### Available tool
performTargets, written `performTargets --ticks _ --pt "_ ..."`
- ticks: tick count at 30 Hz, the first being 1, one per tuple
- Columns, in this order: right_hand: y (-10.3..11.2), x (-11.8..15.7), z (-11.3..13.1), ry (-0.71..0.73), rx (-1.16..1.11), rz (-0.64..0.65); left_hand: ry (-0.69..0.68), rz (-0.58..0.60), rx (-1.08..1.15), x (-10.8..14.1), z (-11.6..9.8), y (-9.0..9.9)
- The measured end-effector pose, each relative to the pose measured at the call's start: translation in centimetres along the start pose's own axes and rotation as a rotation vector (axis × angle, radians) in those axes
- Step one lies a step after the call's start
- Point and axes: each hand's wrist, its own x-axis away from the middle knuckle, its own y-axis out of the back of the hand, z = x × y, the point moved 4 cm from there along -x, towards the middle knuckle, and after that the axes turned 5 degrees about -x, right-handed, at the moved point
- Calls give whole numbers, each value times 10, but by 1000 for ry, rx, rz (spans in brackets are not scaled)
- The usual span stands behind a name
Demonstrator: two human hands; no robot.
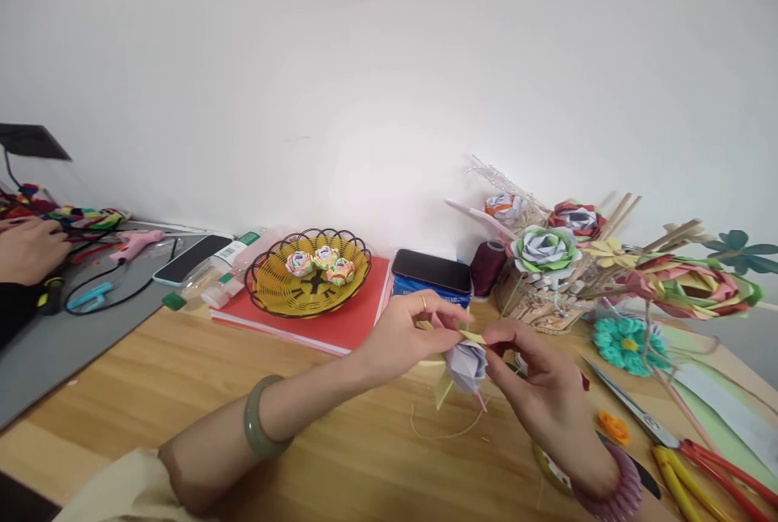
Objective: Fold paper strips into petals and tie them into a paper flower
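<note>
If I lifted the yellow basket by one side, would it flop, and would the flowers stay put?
The yellow basket would probably feel light but fairly stiff, as it's thinly woven with a looped black rim. The three small flowers look loose and roundish, so they might slide or roll if it tipped.

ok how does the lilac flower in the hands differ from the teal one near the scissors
The lilac flower is between the left hand and right hand; the teal flower sits near the scissors. The lilac flower is cupped like a bud; the teal flower spreads open around a yellow centre. Both look like craft flowers.
</note>
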Motion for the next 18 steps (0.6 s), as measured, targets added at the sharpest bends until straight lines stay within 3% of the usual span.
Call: performTargets --ticks 4,11,15,18 --pt "7 0 2 80 26 -73 41 142 315 -3 2 -2" --pt "7 -1 5 139 28 -38 -43 260 174 -2 1 -5" --pt "11 -4 4 49 -62 -71 -182 176 48 -1 -4 -1" --pt "19 -7 6 -98 -74 -167 -383 63 -140 1 -12 3"
